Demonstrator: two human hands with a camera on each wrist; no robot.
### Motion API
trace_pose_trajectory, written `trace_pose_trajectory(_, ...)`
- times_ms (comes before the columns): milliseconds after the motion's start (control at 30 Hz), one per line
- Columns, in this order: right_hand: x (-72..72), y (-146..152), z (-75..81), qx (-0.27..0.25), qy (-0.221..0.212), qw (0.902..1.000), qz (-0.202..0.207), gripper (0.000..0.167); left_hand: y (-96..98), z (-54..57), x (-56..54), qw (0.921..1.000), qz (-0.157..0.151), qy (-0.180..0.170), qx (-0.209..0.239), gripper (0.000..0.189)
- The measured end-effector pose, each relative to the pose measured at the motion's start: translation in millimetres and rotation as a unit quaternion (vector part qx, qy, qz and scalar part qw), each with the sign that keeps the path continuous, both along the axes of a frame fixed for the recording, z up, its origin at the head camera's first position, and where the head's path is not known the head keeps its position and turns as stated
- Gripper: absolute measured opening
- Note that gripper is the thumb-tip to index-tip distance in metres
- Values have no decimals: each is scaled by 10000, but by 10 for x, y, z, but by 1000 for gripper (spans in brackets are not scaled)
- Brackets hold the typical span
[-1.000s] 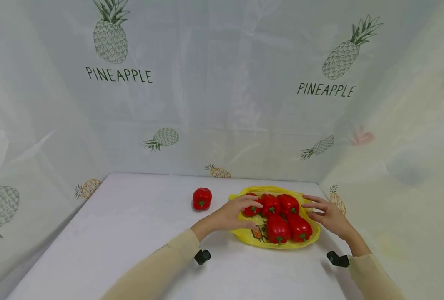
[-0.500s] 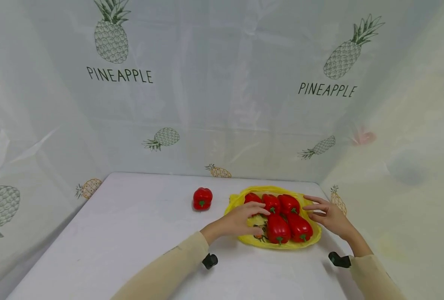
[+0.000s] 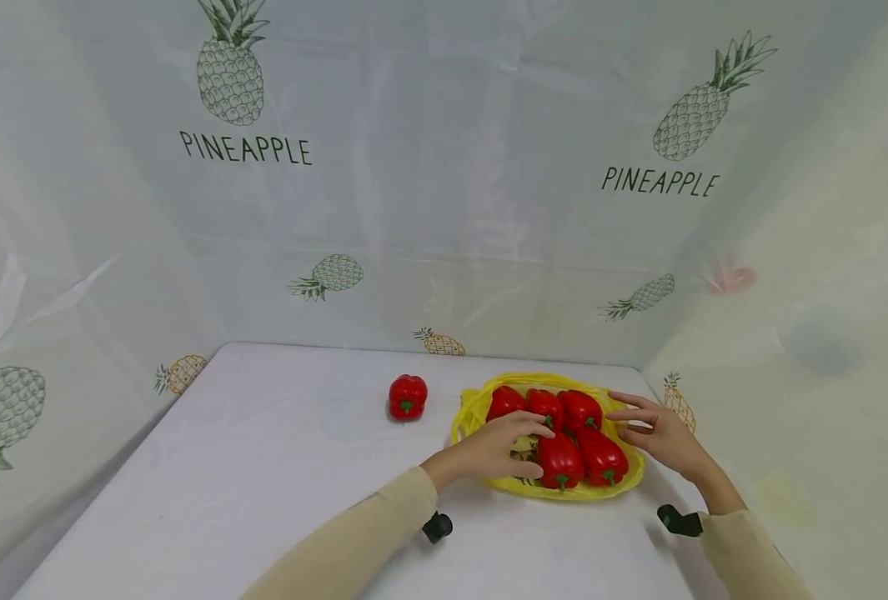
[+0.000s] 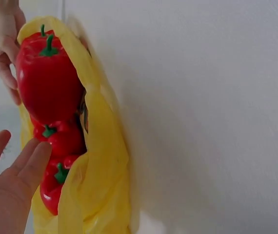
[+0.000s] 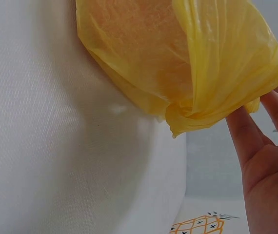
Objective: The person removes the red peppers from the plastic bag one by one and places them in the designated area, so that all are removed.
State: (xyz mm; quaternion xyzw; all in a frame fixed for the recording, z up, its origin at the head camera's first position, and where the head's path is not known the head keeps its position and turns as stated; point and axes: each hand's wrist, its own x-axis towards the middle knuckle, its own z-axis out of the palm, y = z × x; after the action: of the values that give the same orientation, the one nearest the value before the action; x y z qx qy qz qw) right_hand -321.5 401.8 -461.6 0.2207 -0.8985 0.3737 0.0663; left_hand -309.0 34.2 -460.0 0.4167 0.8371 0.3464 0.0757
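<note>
A yellow plastic bag (image 3: 589,492) lies with its mouth spread wide on the right of the table. Several red bell peppers (image 3: 604,458) with green stems sit inside it. My left hand (image 3: 494,450) is over the bag's left part, fingers spread and holding nothing. Its fingertips are close to the front pepper (image 3: 560,460); whether they touch it I cannot tell. In the left wrist view the left fingers are beside the peppers (image 4: 49,83). My right hand (image 3: 659,432) is at the bag's right edge, its fingers extended and touching the yellow plastic (image 5: 227,63).
One more red bell pepper (image 3: 408,397) stands by itself on the white table (image 3: 263,467), left of the bag. A pale curtain (image 3: 451,208) printed with pineapples hangs behind the table and along both sides.
My left hand has moved rightward and slightly forward-down over the bag, toward the front pepper. The bag's left rim shows more. My right hand has stayed at the right edge.
</note>
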Motion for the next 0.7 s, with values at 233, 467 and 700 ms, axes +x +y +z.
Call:
trace_pose_trajectory(233,-8,51,-41,-21,-72,10000,-10,24,100,-46,4,9999,54,59,-137,55)
trace_pose_trajectory(467,-12,66,-53,0,-34,10000,-18,26,162,-100,4,9997,112,159,-148,55)
trace_pose_trajectory(700,0,79,-45,118,-70,9999,-69,26,242,-173,1,9995,284,128,-109,55)
